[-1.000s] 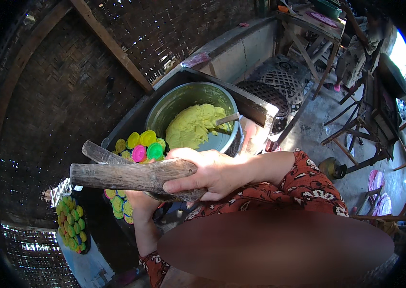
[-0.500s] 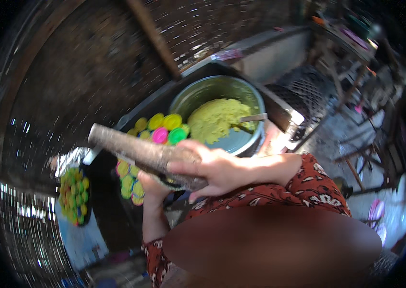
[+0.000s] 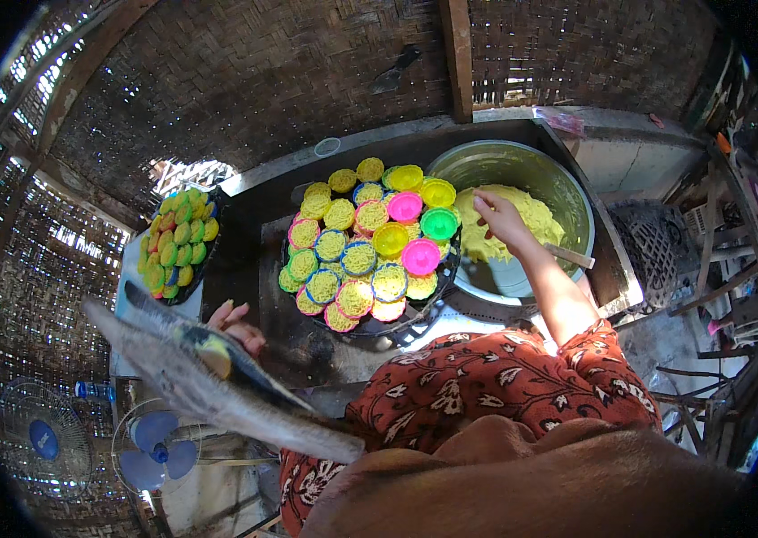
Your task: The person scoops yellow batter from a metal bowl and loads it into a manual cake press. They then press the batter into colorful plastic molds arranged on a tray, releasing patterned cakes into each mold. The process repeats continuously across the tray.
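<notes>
My right hand (image 3: 500,220) reaches over the yellow dough (image 3: 522,204) in a large metal basin (image 3: 583,202); its fingers look apart, with nothing visible in them. A flat-handled stirrer (image 3: 569,256) leans on the basin's near right side. At the left, a long wooden press (image 3: 186,390) lies spread apart, smeared by motion, with a bit of yellow dough in its middle. My left hand (image 3: 240,330) holds it from the far side, mostly hidden behind the wood. Between the hands, a round tray (image 3: 370,334) bears colourful moulds (image 3: 358,258) with yellow strands, plus several bare moulds (image 3: 420,256).
A second tray (image 3: 183,240) of green and yellow pieces stands at the far left. Two fans (image 3: 156,451) (image 3: 44,439) are at the lower left. A woven wall (image 3: 289,81) with a wooden post (image 3: 457,63) rises behind the dark counter. Baskets and wooden furniture crowd the right.
My right hand has let go of the wooden press and moved right, to the basin. The press has swung down and left, its two halves now spread. The view has turned.
</notes>
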`<act>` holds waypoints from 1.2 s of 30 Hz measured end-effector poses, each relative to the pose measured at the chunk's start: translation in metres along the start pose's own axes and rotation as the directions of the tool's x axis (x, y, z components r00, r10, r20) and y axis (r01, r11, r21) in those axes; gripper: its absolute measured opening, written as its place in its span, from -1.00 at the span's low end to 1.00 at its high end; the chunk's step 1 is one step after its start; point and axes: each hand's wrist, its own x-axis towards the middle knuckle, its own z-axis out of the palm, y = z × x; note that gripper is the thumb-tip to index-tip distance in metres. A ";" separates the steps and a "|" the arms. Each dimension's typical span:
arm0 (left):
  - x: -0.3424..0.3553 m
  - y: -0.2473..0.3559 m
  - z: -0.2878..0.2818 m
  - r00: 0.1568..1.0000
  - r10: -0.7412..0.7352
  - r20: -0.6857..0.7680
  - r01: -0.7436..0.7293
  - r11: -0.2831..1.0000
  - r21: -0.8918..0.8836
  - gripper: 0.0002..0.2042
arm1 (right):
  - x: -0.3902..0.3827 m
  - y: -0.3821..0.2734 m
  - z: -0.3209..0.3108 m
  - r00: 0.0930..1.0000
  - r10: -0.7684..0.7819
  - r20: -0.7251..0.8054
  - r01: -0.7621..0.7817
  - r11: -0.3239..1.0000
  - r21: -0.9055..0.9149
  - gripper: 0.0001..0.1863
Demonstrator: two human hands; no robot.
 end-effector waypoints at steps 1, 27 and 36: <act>-0.005 0.001 -0.001 1.000 0.027 0.011 -0.026 0.995 -0.101 -0.33 | 0.003 0.005 0.002 0.996 0.081 0.041 -0.083 0.995 0.061 -0.52; 0.013 -0.028 -0.003 0.974 0.214 -0.078 -0.216 0.976 -0.025 -0.30 | -0.019 0.038 0.038 0.888 0.261 0.379 -0.411 0.820 0.398 -0.90; 0.016 -0.013 0.014 0.975 0.216 0.057 -0.216 0.976 -0.008 -0.35 | -0.098 0.012 0.059 0.837 0.195 0.512 -0.524 0.554 0.646 -0.79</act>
